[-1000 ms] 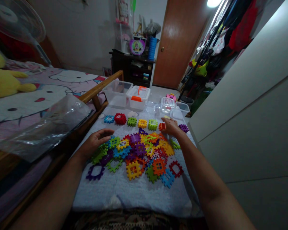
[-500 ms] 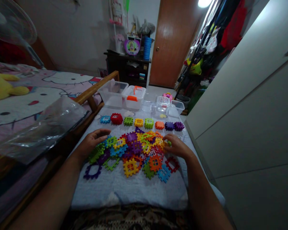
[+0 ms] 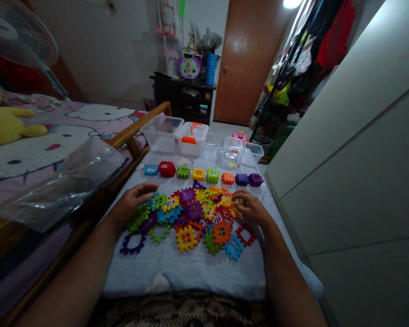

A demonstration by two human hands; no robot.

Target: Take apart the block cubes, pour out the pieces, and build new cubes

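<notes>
A heap of colourful plastic interlocking tiles (image 3: 195, 210) with notched edges lies on the cloth between my hands. At its left edge rests my left hand (image 3: 133, 203), fingers stretched forward and apart from the thumb, beside green tiles (image 3: 138, 219) and a blue one. My right hand (image 3: 251, 206) is at the right edge, fingers loosely curved and spread over yellow tiles (image 3: 227, 203); its fingertips touch or nearly touch them. A purple frame tile (image 3: 132, 244), a yellow window tile (image 3: 186, 239) and a red frame tile (image 3: 246, 235) lie at the near side.
Behind the heap runs a row of small tile stacks sorted by colour, among them a red stack (image 3: 167, 169) and a purple one (image 3: 255, 180). Clear plastic boxes (image 3: 162, 136) stand farther back. A wooden bed rail (image 3: 139, 125) borders the left; a white cabinet (image 3: 354, 181) stands right.
My right hand has shifted slightly at the heap's edge, its fingers a little more spread over the yellow tiles. The left hand stays in place; the view has moved slightly.
</notes>
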